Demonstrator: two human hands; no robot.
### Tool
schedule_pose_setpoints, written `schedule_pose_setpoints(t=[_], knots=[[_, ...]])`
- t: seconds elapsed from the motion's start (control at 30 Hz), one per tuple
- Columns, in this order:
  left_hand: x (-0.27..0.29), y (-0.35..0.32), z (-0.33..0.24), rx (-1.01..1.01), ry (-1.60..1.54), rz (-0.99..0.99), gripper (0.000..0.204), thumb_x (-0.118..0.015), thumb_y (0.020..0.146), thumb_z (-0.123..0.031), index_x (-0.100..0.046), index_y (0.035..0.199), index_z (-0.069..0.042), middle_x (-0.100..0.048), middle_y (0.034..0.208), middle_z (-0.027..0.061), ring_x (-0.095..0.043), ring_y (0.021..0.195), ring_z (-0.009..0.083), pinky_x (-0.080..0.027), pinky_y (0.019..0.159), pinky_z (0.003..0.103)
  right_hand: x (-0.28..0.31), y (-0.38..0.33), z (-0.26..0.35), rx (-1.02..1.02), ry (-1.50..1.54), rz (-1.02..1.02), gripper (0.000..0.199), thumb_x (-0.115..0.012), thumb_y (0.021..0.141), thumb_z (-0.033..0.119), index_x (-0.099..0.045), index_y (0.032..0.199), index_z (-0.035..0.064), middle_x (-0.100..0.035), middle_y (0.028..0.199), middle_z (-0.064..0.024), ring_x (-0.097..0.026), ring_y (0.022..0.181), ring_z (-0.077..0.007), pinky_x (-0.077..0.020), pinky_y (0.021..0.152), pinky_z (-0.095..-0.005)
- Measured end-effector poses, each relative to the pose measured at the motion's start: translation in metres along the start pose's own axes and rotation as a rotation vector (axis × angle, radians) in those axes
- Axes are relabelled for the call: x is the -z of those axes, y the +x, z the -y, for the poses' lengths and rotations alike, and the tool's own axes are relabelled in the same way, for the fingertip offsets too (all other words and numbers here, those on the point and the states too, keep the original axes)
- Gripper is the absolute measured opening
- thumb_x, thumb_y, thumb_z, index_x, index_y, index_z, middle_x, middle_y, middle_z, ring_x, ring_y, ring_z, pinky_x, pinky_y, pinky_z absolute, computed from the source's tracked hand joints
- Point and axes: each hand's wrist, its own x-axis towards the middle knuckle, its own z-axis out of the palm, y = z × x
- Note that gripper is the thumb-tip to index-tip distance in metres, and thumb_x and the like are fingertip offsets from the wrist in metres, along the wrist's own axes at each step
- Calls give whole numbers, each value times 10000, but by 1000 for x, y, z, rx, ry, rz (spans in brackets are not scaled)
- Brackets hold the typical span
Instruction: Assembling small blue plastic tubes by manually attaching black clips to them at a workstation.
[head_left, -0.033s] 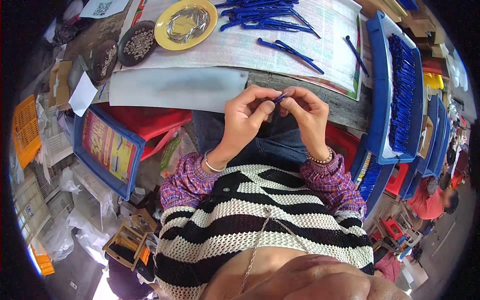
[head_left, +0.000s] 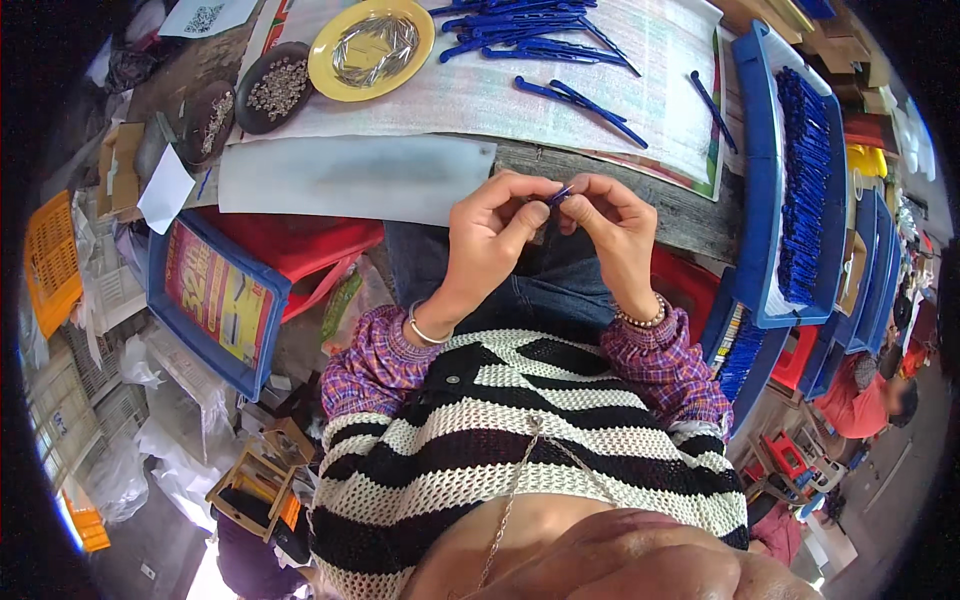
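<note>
Above my lap, at the table's near edge, both my hands meet around a small dark-blue piece. Thumb and fingertips of my left hand pinch one side of it. My right hand pinches the other side, its fingertips nearly touching the left's. Most of the piece is hidden by the fingers, so its full shape cannot be made out. Beyond the hands, two slim blue strips with a knobbed end lie crossed on the white sheet. A larger heap of similar blue strips is farther back.
A yellow plate holds thin metal pins; a dark dish beside it holds small metal parts. One single blue strip lies at right. A blue crate packed with blue strips stands right of the table. A translucent sheet covers the near edge.
</note>
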Motion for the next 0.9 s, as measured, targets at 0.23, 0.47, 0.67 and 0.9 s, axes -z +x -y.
schedule_pose_setpoints(t=[0.23, 0.47, 0.67, 0.9], knots=[[3, 1, 3, -64, 88, -7, 138, -576, 856, 0, -625, 985, 9, -561, 824, 10, -474, 636, 54, -386, 572, 175, -2, -1, 13, -115, -46, 0, 144, -622, 845, 45, -631, 941, -61, -633, 780, -76, -566, 635, -100, -459, 576, -215], [2, 1, 9, -34, 54, 8, 174, -560, 830, 70, -635, 971, 4, -551, 860, 19, -501, 678, 40, -399, 573, 172, 4, 0, 11, -171, -38, 20, 146, -612, 857, 71, -644, 909, -62, -642, 742, -85, -568, 616, -98, -455, 558, -213], [2, 1, 5, -15, 32, 15, 170, -552, 832, 73, -639, 962, 6, -550, 855, 15, -504, 677, 43, -402, 567, 176, 3, -3, 6, 348, -686, 117, 123, -556, 863, 15, -642, 915, -56, -636, 734, -54, -576, 619, -87, -453, 558, -194], [4, 10, 2, 77, -17, 60, 129, -563, 857, 9, -618, 973, 18, -554, 793, 9, -475, 631, 65, -365, 551, 190, 2, 9, 17, 196, -423, -12, 136, -604, 824, -15, -624, 954, -48, -627, 788, -37, -581, 662, -65, -462, 588, -180]])
